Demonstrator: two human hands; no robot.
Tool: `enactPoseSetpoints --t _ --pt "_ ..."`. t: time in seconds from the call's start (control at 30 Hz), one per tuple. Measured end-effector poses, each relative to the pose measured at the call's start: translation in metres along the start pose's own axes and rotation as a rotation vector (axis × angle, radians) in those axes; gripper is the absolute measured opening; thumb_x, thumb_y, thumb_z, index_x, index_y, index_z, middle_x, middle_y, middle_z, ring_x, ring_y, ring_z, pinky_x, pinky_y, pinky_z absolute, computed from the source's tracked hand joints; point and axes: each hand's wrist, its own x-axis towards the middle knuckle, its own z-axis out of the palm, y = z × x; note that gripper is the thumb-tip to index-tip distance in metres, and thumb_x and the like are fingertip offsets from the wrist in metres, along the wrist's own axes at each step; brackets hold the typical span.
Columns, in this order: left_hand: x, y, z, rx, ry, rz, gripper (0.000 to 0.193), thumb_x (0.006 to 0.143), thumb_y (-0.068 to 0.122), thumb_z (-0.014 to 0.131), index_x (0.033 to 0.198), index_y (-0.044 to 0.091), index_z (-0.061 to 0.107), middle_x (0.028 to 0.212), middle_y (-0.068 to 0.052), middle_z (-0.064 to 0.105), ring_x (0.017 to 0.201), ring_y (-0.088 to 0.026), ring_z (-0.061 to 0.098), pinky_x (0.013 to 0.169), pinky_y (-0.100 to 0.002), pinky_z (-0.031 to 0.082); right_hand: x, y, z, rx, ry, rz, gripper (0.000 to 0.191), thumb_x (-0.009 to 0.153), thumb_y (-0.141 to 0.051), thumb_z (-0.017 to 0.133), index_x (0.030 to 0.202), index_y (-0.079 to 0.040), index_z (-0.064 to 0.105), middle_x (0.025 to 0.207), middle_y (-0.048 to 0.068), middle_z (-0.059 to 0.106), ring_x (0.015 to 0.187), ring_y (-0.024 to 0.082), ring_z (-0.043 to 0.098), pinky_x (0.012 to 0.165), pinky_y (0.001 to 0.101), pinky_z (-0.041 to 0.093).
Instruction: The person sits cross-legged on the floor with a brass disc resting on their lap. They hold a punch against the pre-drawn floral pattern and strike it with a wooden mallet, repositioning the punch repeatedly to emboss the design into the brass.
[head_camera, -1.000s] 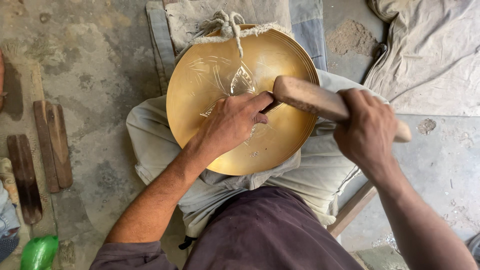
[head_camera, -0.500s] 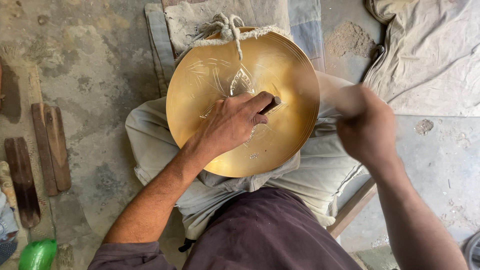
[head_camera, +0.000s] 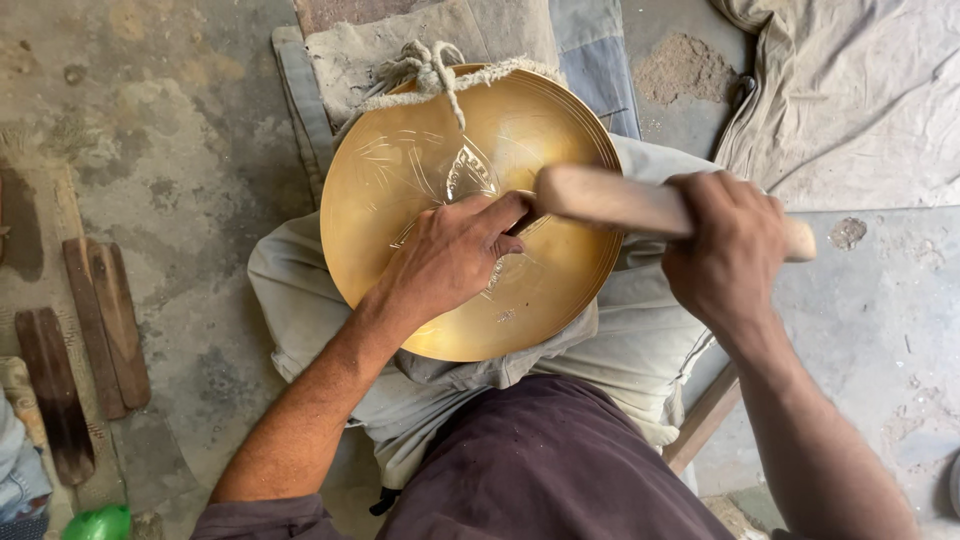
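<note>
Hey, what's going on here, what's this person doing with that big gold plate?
A seated person has a round brass plate resting on their lap. The left hand presses a small tool against its engraved face, while the right hand grips a wooden mallet with its head right at that tool. Wooden strips lie on the floor.

**What you have in front of you, counted**

You have one round brass plate (head_camera: 440, 180) on your lap and one wooden mallet (head_camera: 620, 203). Two hands are in view, your left hand (head_camera: 450, 255) and your right hand (head_camera: 725, 255). One knotted rope (head_camera: 430, 68) lies at the plate's far rim. On the floor you can count three flat wooden sticks (head_camera: 105, 320), one green plastic bottle (head_camera: 95, 523), one pile of sand (head_camera: 685, 65)
</note>
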Motion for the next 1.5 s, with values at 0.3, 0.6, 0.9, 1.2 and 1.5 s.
enactPoseSetpoints --t 0.3,0.6,0.9,1.2,1.5 --pt "-0.002 -0.002 -0.002 0.01 -0.011 0.045 0.03 0.097 0.014 0.071 0.123 0.013 0.057 0.088 -0.009 0.069 0.076 -0.034 0.07 0.06 -0.047 0.054 -0.018 -0.001 0.004 0.669 -0.14 0.696 0.036 0.077 -0.001 0.066 0.11 -0.009 0.055 0.094 0.008 0.067 0.077 0.026 0.066 0.063 0.0449 0.058" --pt "0.0 -0.002 -0.004 0.028 -0.04 0.049 0.033 0.094 0.009 0.072 0.123 0.013 0.058 0.087 -0.009 0.069 0.075 -0.033 0.071 0.057 -0.046 0.054 -0.036 -0.007 0.006 0.418 -0.115 0.452 0.024 0.089 0.0 0.064 0.113 0.001 0.059 0.098 0.016 0.071 0.081 0.027 0.071 0.068 0.0445 0.058" --pt "-0.007 -0.004 -0.006 -0.03 -0.02 0.027 0.029 0.095 0.012 0.074 0.12 0.012 0.059 0.095 -0.01 0.071 0.084 -0.034 0.072 0.064 -0.045 0.056 -0.035 0.014 0.002 0.263 -0.024 0.204 0.023 0.095 -0.001 0.068 0.117 0.002 0.063 0.105 0.021 0.071 0.095 0.035 0.072 0.083 0.0455 0.057" --pt "-0.013 -0.004 -0.001 0.032 0.039 -0.018 0.031 0.094 0.017 0.077 0.119 0.012 0.058 0.087 -0.007 0.069 0.079 -0.028 0.073 0.063 -0.043 0.056 -0.011 0.006 -0.007 0.555 -0.146 0.494 0.033 0.084 -0.004 0.072 0.114 0.0 0.058 0.101 0.015 0.072 0.087 0.025 0.072 0.073 0.0407 0.062" --pt "-0.007 0.001 -0.005 -0.024 0.033 0.048 0.032 0.093 0.01 0.072 0.121 0.011 0.056 0.098 -0.009 0.072 0.087 -0.03 0.074 0.067 -0.043 0.058 -0.01 0.004 0.004 0.346 -0.084 0.308 0.033 0.089 0.003 0.066 0.121 0.003 0.06 0.108 0.022 0.071 0.09 0.031 0.072 0.075 0.0434 0.06"
